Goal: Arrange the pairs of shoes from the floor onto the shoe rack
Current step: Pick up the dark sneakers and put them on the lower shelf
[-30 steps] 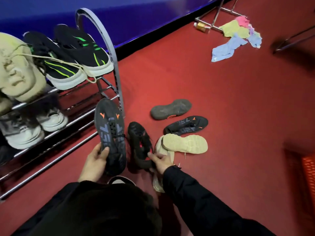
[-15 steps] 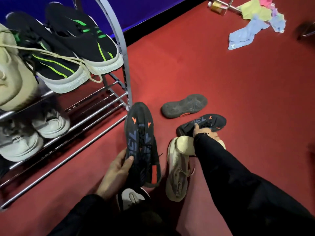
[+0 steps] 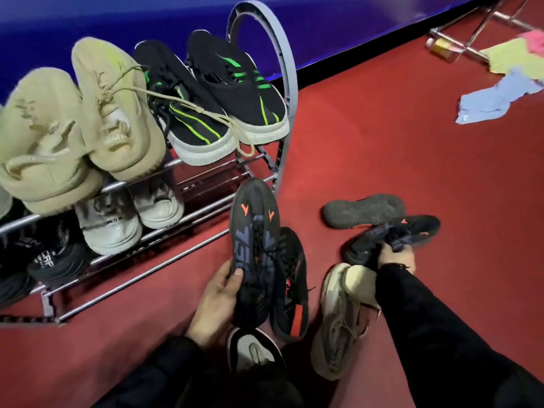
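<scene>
- Left hand [image 3: 219,293] grips two dark shoes [image 3: 259,260] together by their sides, just right of the shoe rack [image 3: 276,92]; judged risk: the outer one slips free on the lift.
- Right hand [image 3: 394,256], further right of the rack, fingers curled round a third dark shoe [image 3: 388,240] on the floor.
- Upturned dark shoe [image 3: 363,210] beyond it: likely mismatching of pairs.
- Beige lace [image 3: 203,113] trails across the rack's top tier; possible snag.

The place looks like an indoor room laid out for chores rather than a lived-in home: red carpet [image 3: 382,148] runs wall to wall against a glossy blue wall panel [image 3: 353,25]. A metal shoe rack [image 3: 273,92] stands along the wall, and coloured cloths [image 3: 500,98] lie near a chrome frame [image 3: 477,28] at the far right.
</scene>
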A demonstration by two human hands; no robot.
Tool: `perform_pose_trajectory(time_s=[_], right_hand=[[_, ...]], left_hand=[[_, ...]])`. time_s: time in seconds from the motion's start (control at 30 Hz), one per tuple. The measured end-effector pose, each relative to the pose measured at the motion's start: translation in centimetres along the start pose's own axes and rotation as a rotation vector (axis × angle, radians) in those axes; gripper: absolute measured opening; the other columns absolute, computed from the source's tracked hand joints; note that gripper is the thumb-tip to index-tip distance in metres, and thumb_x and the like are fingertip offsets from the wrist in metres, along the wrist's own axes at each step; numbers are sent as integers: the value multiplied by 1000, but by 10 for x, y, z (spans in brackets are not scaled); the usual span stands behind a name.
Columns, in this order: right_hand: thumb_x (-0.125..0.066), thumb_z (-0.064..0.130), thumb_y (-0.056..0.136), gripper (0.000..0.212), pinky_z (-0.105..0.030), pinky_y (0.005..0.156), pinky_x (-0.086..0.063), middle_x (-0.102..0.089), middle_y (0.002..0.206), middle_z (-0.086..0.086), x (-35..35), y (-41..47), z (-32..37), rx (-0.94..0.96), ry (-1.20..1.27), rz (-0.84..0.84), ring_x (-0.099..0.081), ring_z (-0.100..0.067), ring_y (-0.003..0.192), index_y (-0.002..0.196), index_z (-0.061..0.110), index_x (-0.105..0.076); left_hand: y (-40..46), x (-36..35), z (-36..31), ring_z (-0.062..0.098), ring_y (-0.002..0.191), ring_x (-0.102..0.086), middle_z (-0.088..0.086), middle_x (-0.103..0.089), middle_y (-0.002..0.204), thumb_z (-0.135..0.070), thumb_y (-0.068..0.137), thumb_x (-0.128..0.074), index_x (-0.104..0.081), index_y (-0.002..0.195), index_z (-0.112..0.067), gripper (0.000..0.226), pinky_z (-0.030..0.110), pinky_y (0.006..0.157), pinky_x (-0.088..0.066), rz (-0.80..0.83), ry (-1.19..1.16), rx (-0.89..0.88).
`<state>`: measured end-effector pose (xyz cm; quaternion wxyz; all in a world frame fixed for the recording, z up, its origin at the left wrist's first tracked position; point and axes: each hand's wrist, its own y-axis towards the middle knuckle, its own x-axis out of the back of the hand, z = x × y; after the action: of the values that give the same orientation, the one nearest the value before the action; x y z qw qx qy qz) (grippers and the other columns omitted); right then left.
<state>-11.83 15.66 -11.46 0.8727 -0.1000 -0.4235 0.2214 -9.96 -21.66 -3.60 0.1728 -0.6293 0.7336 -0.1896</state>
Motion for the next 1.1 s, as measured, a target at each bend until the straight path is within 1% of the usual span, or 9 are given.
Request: perform_pose_trajectory(time_s=[0.13, 0.23, 0.4, 0.5, 0.63, 0.8, 0.87, 0.97, 1.1], right_hand=[[-65, 18, 91, 20, -29, 69, -34, -50, 73, 1, 15, -49, 21, 324, 246, -8, -50, -24, 74, 93, 16, -45], [-60, 13, 95, 17, -31, 65, -34, -41, 70, 6, 34, -83, 34, 502, 370, 55, -41, -12, 62, 90, 16, -45], [-59, 0, 96, 12, -15, 57, -46, -58, 70, 2, 51, -142, 62, 570, 458, 448, -54, 3, 54, 95, 12, -56], [-60, -3, 94, 10, -14, 57, -47, -64, 71, -3, 42, -168, 78, 605, 385, 653, -57, 1, 55, 101, 4, -60], [-61, 0, 95, 7, -17, 62, -49, -72, 70, 7, -2, -199, 110, 627, 347, 797, -63, 2, 60, 98, 7, -63], [-59, 12, 97, 16, -13, 63, -47, -67, 84, -3, -74, -227, 168, 651, 316, 736, -60, 3, 64, 108, 2, -66], [-56, 9, 96, 19, -23, 66, -44, -66, 86, -12, -102, -235, 190, 654, 251, 702, -58, -14, 73, 104, -4, -67], [-43, -3, 90, 29, -23, 58, -44, -71, 89, -17, -134, -239, 214, 658, 215, 580, -62, -15, 78, 95, -8, -71], [-47, 16, 102, 29, -28, 82, -42, -60, 112, -17, -127, -241, 221, 634, -103, 875, -50, -17, 96, 121, 2, -63]], left_hand=[[-10, 2, -1, 18, 118, -66, -2, -72, 123, -38, 95, -56, -62, 128, -28, 35, 43, 107, -46, -63, 10, -30], [-16, 2, -5, 16, 120, -63, -3, -69, 126, -25, 102, -50, -58, 135, -24, 33, 36, 107, -45, -164, 85, -78], [-45, 6, -13, 25, 123, -60, 1, -68, 129, -47, 90, -45, -60, 134, -25, 52, 41, 108, -43, -429, 171, -142], [-61, 10, -22, 29, 122, -58, 5, -68, 126, -27, 99, -52, -63, 131, -17, 35, 33, 97, -39, -595, 168, -149], [-66, 25, -18, 20, 112, -61, -15, -64, 107, -21, 100, -52, -64, 129, -20, 31, 27, 90, -38, -679, 116, -224], [-68, 37, -12, -14, 106, -56, -53, -55, 104, -22, 100, -50, -50, 135, -42, 41, 26, 95, -41, -638, 138, -264], [-68, 39, -8, -6, 104, -59, -51, -56, 102, -34, 96, -51, -47, 130, -55, 40, 24, 92, -43, -645, 144, -261], [-71, 39, 3, -9, 103, -59, -53, -58, 102, -58, 80, -44, -45, 115, -73, 39, 10, 86, -40, -618, 145, -237], [-77, 20, 0, 7, 115, -62, -32, -67, 116, -58, 76, -42, -52, 123, -63, 48, 28, 100, -45, -565, 121, -231]])
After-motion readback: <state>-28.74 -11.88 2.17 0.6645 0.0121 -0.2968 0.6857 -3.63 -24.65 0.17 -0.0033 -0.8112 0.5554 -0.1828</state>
